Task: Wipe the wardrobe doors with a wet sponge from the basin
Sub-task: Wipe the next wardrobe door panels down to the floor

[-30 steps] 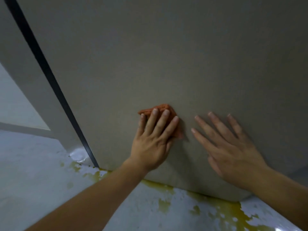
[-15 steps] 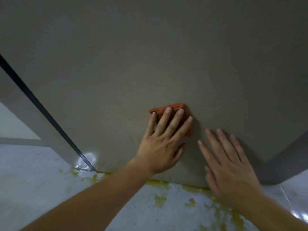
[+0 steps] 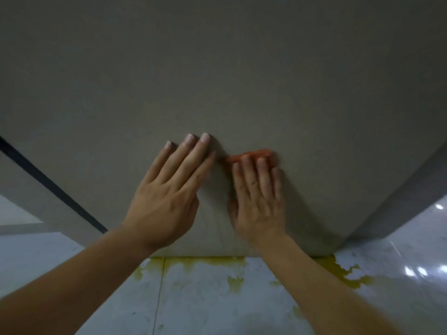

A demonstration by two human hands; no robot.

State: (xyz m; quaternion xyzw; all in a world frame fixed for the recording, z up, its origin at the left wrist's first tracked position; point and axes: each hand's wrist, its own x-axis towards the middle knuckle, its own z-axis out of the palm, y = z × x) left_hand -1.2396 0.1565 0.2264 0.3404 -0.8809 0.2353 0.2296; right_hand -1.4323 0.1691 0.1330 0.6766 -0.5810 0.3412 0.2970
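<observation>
Sponge (image 3: 251,156) has changed hands. A moment ago the left hand (image 3: 169,197) pressed it on the wardrobe door (image 3: 217,81). Now the right hand (image 3: 258,199) presses it there with flat fingers, low down near the floor (image 3: 72,274). The left hand lies flat and bare on the door, just beside it. Wiping can likely go on toward the right.

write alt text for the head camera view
A right hand presses an orange sponge flat against a grey wardrobe door, while the left hand rests flat beside it. Yellow stains mark the pale floor along the door's base.
</observation>
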